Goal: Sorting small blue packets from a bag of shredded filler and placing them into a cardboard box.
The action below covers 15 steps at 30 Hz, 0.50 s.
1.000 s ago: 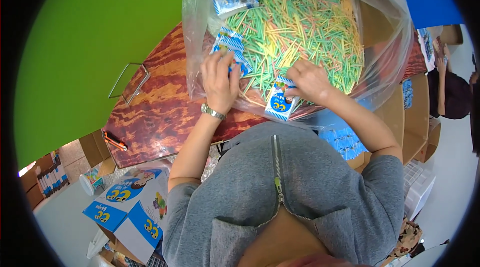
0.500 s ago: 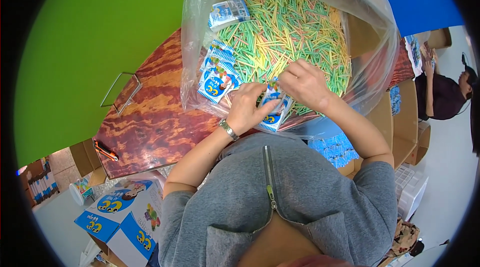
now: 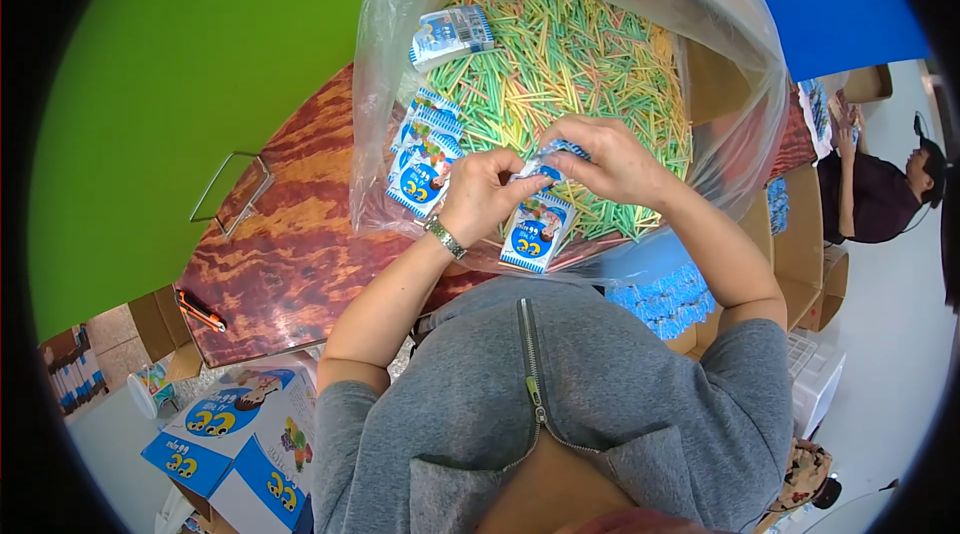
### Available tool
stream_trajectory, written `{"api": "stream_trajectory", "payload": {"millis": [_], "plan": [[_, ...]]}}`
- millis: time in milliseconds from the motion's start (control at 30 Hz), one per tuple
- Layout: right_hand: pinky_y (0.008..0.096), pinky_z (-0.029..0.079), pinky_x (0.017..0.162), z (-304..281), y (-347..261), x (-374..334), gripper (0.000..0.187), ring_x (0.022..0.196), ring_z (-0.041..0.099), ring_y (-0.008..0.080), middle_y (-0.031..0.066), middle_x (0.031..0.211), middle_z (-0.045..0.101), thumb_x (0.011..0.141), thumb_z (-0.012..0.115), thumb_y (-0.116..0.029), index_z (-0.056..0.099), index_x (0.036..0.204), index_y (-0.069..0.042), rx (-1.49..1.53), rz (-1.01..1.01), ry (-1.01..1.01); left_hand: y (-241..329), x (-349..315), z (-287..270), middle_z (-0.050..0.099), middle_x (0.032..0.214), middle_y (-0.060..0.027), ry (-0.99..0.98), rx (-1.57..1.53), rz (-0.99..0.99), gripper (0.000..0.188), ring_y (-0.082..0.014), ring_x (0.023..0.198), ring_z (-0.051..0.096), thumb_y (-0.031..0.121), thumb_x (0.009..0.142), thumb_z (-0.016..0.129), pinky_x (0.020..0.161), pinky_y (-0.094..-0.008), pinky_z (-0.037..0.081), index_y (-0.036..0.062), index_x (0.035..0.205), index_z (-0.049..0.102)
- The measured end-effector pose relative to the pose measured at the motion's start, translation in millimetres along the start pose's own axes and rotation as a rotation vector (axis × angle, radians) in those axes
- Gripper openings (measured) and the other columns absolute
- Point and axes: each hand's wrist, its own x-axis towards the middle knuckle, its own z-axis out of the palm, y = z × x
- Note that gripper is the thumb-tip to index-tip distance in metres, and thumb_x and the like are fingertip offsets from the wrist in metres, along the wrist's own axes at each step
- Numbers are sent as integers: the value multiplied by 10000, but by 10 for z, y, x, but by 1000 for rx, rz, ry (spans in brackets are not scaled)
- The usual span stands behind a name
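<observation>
My left hand and my right hand come together, thumbs and fingers pinching the edge of a small blue-and-white packet. It is crumpled and partly hidden by my fingers. Right below them lies another flat packet with a cartoon print. Several like packets overlap to the left of my left hand, and one packet rests farther up. All around are thin pink, yellow and green sticks, heaped inside a clear plastic liner.
The red-brown marbled table carries an orange box cutter and a bent wire frame. A printed blue-and-white carton stands lower left. Blue packets fill a box near my right elbow. Another person works at far right.
My hands have moved closer together, now pinching the edge of a crumpled packet between them. The packet below them shows more fully. The view has shifted slightly.
</observation>
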Motion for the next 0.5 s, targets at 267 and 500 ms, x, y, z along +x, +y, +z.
{"api": "stream_trajectory", "payload": {"millis": [267, 500], "plan": [[416, 528, 780, -554, 1443, -71, 262, 844, 678, 316, 199, 890, 677, 956, 509, -228, 628, 1059, -18, -423, 453, 321, -117, -55, 21, 564, 584, -3, 150, -134, 30, 291, -57, 514, 479, 225, 759, 821, 474, -248, 383, 46, 686, 604], [513, 527, 769, -686, 2323, -247, 271, 856, 656, 414, 252, 896, 670, 907, 556, -252, 642, 926, 4, -832, 877, 226, 36, -74, 58, 557, 632, 31, 16, -187, -29, 267, -34, 587, 451, 188, 803, 787, 523, -227, 368, 29, 706, 596]]}}
